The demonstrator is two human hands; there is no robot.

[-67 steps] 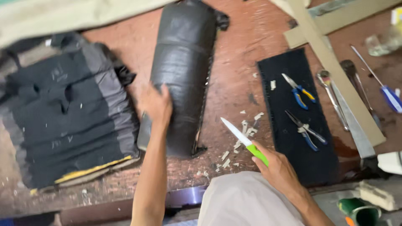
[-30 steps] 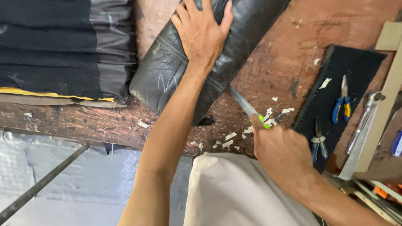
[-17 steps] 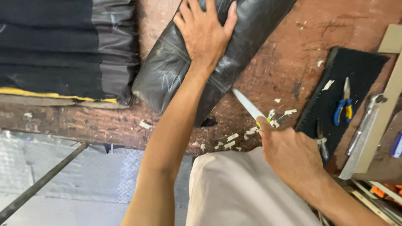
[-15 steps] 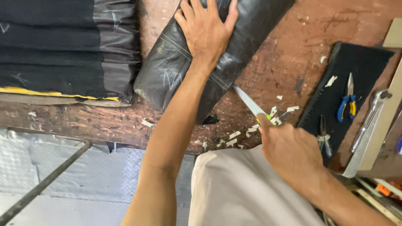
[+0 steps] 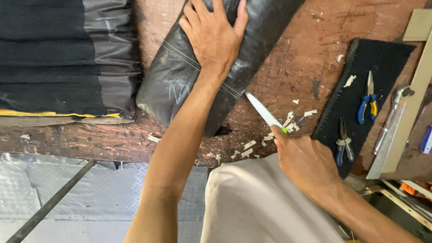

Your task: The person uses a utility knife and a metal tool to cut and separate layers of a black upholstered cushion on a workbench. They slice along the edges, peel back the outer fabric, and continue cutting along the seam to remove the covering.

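A black padded cushion (image 5: 211, 63) is pinned flat on the worn desk (image 5: 297, 67) by the left hand (image 5: 216, 38), fingers spread open. A white-bladed knife (image 5: 263, 110) is gripped by the right hand (image 5: 308, 164), its tip touching the cushion's edge.

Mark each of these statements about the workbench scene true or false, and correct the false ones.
1. The left hand presses flat on the black leather-like cushion. True.
2. The right hand holds a pair of pliers. False: it grips a white-bladed knife with a green handle.
3. The blue-and-yellow-handled pliers lie on the black mat. True.
4. The knife blade points away from the cushion. False: its tip is at the cushion's edge.
5. Pale scraps lie on the worn wooden bench. True.
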